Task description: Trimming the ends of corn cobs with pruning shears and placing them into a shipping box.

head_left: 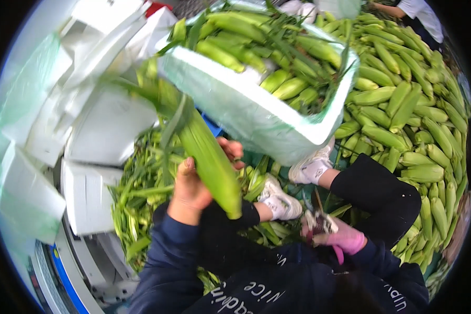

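Observation:
An ear of corn in its green husk (pixel 210 159) lies in my bare left hand (pixel 189 187), which is wrapped round it in front of my body. Its leafy stalk end, smeared by motion, points up and away to the left, while the other end tilts down toward me. My right hand (pixel 346 236), in a pink glove, grips pruning shears (pixel 320 222) with reddish handles, low over my lap. The blades are small in the picture, partly hidden and hard to make out.
Ahead stands a white foam box (pixel 230 83) in green plastic film, heaped with husked ears and leaves. A large corn pile (pixel 403 110) fills the right. Trimmed leaves (pixel 138 204) lie left of my legs, beside white foam boxes (pixel 107 125). Another person (pixel 424 21) is far right.

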The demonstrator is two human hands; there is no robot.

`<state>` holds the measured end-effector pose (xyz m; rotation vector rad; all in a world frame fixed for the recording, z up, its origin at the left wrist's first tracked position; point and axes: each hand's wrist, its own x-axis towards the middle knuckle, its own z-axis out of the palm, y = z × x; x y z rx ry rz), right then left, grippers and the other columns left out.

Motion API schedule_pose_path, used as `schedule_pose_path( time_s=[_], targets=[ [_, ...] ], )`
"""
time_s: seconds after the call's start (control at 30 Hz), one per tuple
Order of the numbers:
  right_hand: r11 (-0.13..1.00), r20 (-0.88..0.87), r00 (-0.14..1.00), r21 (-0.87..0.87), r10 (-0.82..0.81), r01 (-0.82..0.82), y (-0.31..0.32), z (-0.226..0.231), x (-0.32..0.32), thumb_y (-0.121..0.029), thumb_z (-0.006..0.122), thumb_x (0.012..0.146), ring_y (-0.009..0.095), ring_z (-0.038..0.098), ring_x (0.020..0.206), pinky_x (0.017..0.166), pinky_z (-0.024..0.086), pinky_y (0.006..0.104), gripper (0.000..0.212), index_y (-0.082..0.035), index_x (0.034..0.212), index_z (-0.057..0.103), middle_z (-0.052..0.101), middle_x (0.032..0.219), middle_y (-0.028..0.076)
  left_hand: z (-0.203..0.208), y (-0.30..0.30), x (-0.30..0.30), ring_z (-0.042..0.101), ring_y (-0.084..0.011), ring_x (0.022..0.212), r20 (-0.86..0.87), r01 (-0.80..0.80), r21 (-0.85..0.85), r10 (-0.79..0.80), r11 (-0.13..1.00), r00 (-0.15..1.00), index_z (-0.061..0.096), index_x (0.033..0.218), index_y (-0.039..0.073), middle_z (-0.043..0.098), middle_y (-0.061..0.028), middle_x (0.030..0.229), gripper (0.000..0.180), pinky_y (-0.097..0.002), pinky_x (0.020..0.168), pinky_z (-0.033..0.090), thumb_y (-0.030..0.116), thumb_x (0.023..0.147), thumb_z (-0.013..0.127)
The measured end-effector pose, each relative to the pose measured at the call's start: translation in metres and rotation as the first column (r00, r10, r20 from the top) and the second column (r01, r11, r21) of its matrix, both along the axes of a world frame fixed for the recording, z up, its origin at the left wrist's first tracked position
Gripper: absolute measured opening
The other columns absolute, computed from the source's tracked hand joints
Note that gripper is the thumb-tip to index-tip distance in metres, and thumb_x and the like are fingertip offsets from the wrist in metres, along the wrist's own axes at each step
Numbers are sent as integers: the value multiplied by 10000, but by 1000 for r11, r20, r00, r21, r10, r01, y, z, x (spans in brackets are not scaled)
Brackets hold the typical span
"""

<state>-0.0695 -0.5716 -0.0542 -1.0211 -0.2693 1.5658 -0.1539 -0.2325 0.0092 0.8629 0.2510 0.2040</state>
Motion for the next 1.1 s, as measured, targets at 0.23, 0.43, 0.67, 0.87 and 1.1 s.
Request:
schedule_pose_path(
  time_s=[0.23,0.43,0.67,0.87,1.1],
  targets=[
    [990,614,781,-5,115,-142,87,53,21,-125,686,797,166,614,702,589,517,250,682,10,1384,365,565,1105,141,-67,-67,-81,600,-339,1013,-208,-266,-319,207,910,956,459,1329,120,585,-165,1111,662,-579,887,506,613,894,536],
    [1000,975,223,11,-9,-10,87,47,29,-173,759,688,376,533,1123,996,413,380,760,32,1339,423,540,1189,221,-55,-75,-68,643,-230,852,-405,-220,343,355,913,842,496,1168,-8,619,-126,966,385,-337,760,527,327,984,541],
    [995,939,338,-30,61,-95,82,51,15,-208,740,730,369,575,994,869,467,420,582,6,1216,500,585,1039,217,-55,-80,-53,681,-262,929,-431,106,743,351,661,831,485,1275,27,674,-176,1026,506,-353,803,512,335,908,647],
    [987,819,557,-63,135,-147,85,31,36,-231,736,740,306,590,957,840,491,346,710,-5,1345,441,581,1107,199,-43,-86,-58,705,-253,889,-460,369,859,217,355,861,529,1250,11,695,-177,955,519,-348,771,527,270,844,723],
    [909,903,358,-80,239,-408,88,35,59,-196,663,819,102,482,320,340,431,241,414,-6,1175,569,590,600,36,-49,-71,-79,640,-159,957,-454,351,661,-19,663,891,495,1300,-14,673,-118,1046,583,-304,857,492,207,823,746]
  ],
)
